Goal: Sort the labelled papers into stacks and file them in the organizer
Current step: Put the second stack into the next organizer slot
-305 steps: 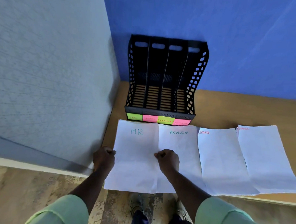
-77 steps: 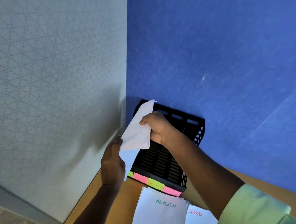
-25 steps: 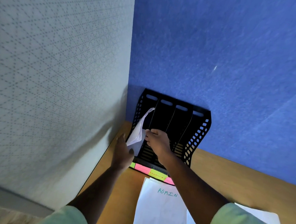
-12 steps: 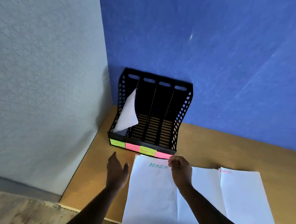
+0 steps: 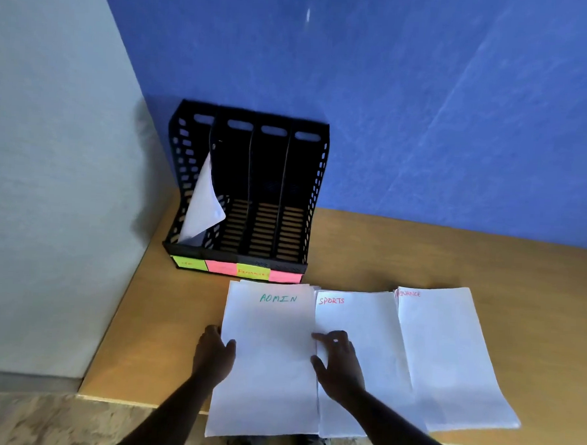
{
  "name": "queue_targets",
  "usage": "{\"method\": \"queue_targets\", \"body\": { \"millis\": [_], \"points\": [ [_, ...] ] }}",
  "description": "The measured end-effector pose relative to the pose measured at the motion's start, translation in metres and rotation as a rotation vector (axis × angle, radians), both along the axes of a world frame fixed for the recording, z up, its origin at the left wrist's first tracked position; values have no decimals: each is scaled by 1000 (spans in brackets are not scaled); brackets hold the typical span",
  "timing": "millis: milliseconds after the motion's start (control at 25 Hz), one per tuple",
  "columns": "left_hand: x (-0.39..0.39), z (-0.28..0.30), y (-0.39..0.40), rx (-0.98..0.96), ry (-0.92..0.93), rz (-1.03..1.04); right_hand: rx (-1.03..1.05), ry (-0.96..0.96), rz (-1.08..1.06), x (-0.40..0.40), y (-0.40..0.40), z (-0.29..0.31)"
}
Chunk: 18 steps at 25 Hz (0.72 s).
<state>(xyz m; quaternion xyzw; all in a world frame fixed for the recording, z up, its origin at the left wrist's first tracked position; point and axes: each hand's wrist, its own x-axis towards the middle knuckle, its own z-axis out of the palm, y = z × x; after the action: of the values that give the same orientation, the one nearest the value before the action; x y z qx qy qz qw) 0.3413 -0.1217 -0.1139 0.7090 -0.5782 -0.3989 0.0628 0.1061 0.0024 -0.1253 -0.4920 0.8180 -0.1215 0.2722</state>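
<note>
At the organizer's (image 5: 242, 199) leftmost slot, one sheet (image 5: 202, 207) is now filed; just before it on the counter (image 5: 420, 249), the ADMIN stack (image 5: 268, 357) is flanked by left hand (image 5: 212, 354) and right hand (image 5: 339, 364), fingers spread, nothing gripped.

Three open organizer (image 5: 316, 189) slots beyond the leaning sheet (image 5: 202, 210); walls tight behind and left.

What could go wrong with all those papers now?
The ADMIN stack hangs over the desk edge, so sheets might slide off when the left hand and right hand lift it. The filed paper curls out of the organizer and may catch the next stack. ADMIN could snag the SPORTS stack.
</note>
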Motion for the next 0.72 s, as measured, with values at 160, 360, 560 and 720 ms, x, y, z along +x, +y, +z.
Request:
{"method": "queue_targets", "body": {
  "millis": [160, 360, 560, 720],
  "points": [
    [-8, -1, -4, 36, -19, 35, 31, 0, -2, -3, 4, -6],
    [-14, -6, -8, 99, 35, 105, 6, -185, -30, -19, 1, -6],
    [-16, -14, -24, 111, -6, 150, -188, -141, -270, -65, 6, 12],
    [-7, -20, -32, 82, -84, 156, -44, 131, -45, -122, -6, 29]
  ]
}}
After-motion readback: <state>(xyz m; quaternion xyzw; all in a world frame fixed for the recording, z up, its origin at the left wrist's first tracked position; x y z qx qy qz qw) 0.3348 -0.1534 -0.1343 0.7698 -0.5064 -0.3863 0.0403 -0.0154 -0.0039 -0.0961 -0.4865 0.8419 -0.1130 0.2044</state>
